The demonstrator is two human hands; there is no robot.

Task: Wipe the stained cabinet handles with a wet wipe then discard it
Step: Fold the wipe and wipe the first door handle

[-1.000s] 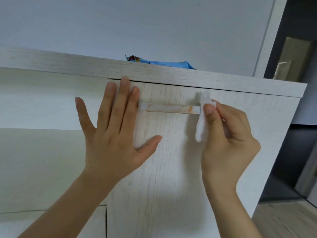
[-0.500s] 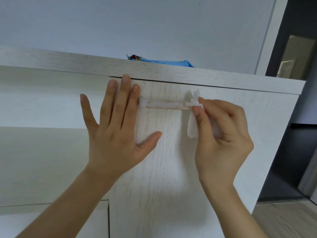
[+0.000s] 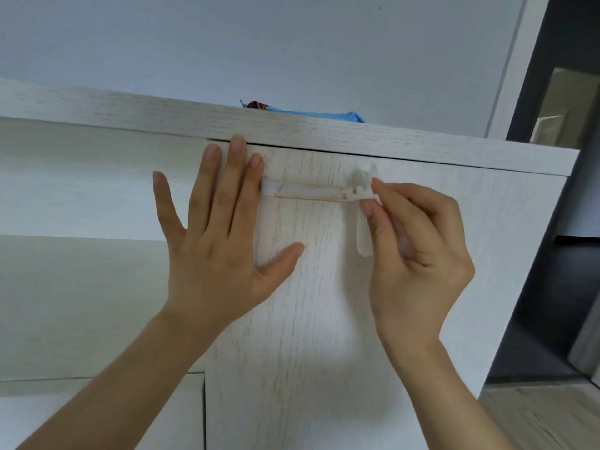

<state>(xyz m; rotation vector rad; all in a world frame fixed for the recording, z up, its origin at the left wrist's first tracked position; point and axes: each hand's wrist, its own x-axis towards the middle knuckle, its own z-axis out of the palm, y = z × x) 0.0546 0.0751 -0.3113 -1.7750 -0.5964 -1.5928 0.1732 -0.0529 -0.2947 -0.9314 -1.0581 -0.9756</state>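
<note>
**Wiping the stained handle, door braced**

Head view: the left hand [image 3: 220, 241] lies flat with fingers spread on the pale, wood-grain cabinet door [image 3: 308, 319], its fingertips near the door's top edge and just beside the left end of the white bar handle with orange-brown stains [image 3: 308, 192]. This probably steadies the door so that it does not swing while the handle is rubbed. The right hand [image 3: 418, 251] pinches a crumpled white wet wipe [image 3: 363, 222] between thumb and forefinger. The wipe is pressed to the right end of the handle, and its loose tail hangs down against the door. Folded round the bar like this, it can probably clean front and underside in one pass. Stains show along most of the bar, so the wiping looks far from finished.

A flat blue plastic packet [image 3: 311, 114] lies on the cabinet's top surface near its front edge, perhaps the wipe pack. No writing on it is readable.
</note>
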